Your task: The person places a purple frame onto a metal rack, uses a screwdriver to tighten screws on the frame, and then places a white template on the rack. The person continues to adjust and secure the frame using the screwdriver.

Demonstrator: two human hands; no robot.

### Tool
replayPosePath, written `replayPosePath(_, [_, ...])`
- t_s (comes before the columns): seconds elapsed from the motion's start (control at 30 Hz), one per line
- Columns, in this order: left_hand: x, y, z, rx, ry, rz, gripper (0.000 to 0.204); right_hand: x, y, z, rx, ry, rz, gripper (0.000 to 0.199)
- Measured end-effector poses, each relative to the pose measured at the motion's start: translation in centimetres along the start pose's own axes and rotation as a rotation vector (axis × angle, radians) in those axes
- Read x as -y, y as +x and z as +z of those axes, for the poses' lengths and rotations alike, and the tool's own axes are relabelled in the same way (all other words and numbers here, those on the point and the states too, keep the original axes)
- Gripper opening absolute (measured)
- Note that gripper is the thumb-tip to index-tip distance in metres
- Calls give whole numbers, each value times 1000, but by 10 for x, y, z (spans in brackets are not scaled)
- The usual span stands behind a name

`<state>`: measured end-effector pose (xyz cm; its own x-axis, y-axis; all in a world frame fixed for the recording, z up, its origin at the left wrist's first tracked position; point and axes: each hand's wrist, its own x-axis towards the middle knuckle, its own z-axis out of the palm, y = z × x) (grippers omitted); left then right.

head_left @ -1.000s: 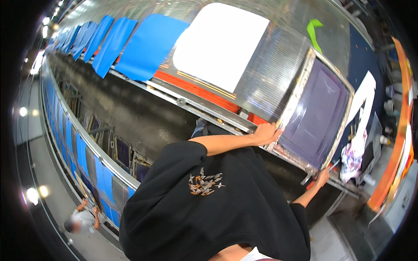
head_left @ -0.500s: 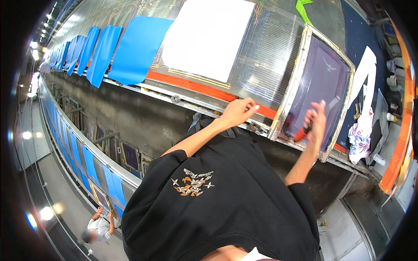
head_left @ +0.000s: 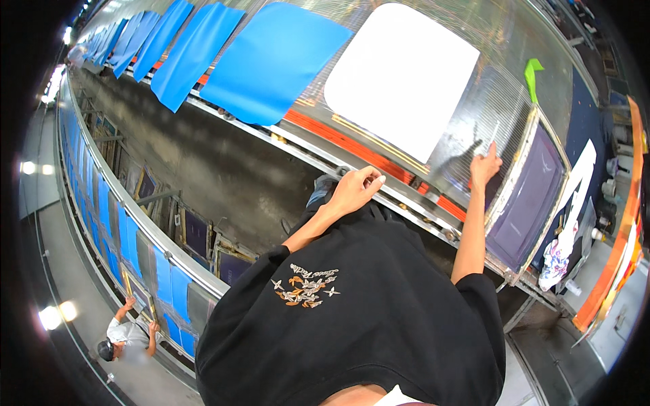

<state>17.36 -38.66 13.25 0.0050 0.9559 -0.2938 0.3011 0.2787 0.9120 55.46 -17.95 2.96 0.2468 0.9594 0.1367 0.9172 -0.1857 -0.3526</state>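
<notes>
My right hand (head_left: 486,166) reaches over the ribbed, see-through table surface (head_left: 484,111), just left of a framed printing screen (head_left: 531,196). Its fingers are closed on a slim red-handled tool (head_left: 496,128) with a thin pale blade that points away from me; a bit of red shows beside the wrist. Near the table's front rail (head_left: 318,157), my left hand (head_left: 357,191) is loosely curled, and nothing shows in it. A white sheet (head_left: 403,81) with rounded corners lies flat beyond the hands.
Blue sheets (head_left: 276,64) line the table to the left, several overhanging the edge. A green strip (head_left: 533,78) lies behind the screen. White and stained cloths (head_left: 558,260) hang at right. A co-worker (head_left: 128,335) handles a frame at the long table lower left.
My right hand has moved from over the screen to its left, carrying the red-handled tool. The view has shifted, with the sheets and screen now farther right.
</notes>
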Motion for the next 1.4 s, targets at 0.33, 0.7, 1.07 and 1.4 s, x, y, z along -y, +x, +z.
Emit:
replayPosePath(0.33, [74,31,-135,-68,-625,-361,32,72,-64,-3,-102,-121,144,50])
replayPosePath(0.7, [88,137,-143,-375,-947,-489,56,127,-127,51,227,497,698,52])
replayPosePath(1.07, [61,160,-141,-316,-961,-537,53,137,-116,45,193,221,608,55])
replayPosePath(1.4, [39,170,-145,-436,-631,-251,20,127,-104,0,378,1058,894,13])
